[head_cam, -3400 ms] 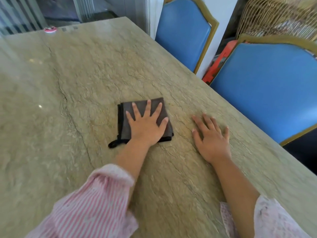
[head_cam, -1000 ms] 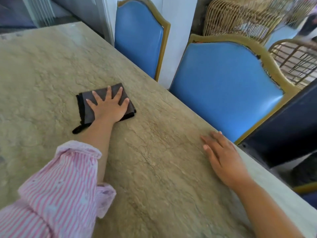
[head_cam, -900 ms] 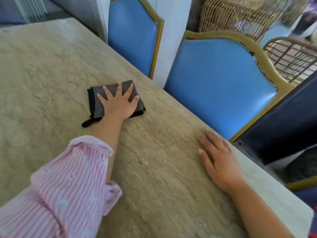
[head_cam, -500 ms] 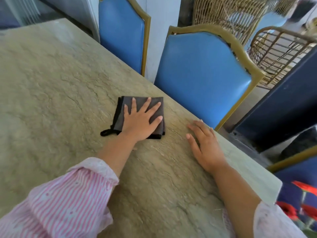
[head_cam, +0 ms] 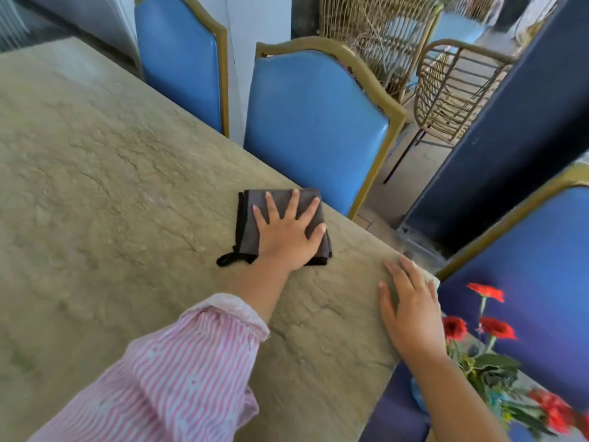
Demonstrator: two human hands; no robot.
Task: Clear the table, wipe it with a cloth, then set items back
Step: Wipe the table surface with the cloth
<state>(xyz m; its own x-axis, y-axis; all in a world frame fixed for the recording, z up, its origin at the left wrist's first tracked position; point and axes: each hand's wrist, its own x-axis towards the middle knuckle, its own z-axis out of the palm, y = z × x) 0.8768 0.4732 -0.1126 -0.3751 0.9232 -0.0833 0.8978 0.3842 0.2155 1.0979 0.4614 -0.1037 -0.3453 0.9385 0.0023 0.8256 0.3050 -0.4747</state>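
Left hand (head_cam: pixel 287 242) flat on cloth (head_cam: pixel 250 223), chair (head_cam: pixel 315 122) beyond

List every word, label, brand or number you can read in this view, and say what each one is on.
None: no text can be read anywhere in view.
The cloth, the table, the blue chairs, the striped sleeve and the red flowers bear no lettering.

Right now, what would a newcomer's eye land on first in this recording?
The left hand pressed flat, fingers spread, on a folded dark grey cloth near the right edge of the stone-look table. The right hand lies flat at the table's near right corner. Bright blue chairs line the right edge, and red flowers stand at lower right, beyond the corner.
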